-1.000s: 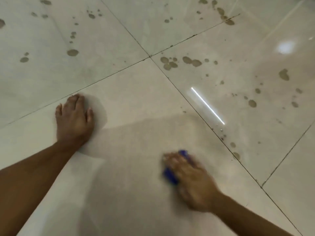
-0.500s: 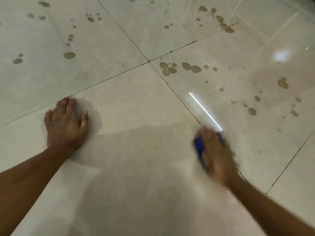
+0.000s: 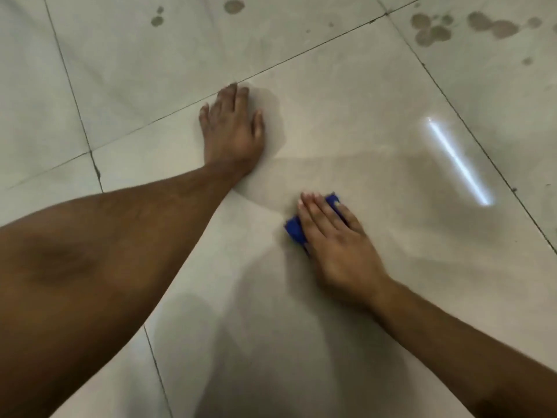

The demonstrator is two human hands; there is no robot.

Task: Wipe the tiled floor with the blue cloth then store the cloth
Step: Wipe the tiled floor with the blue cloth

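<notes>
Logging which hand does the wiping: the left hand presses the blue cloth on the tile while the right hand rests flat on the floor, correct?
Swapped. The head view shows the right hand pressing the blue cloth; the left hand rests flat on the floor.

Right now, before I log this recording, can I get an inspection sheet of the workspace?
Surface: glossy pale tiled floor with dark grout lines; a strip-light reflection on the right.
Job's things: blue cloth flat on the tile, mostly covered by the right hand.
Clutter: dark stains at top right, smaller stains at top centre.
Hands: left hand flat on the floor, fingers straight; right hand pressing the cloth, fingers straight.
Cables: nothing seen.
Surroundings: only floor in view; no storage place seen.
</notes>
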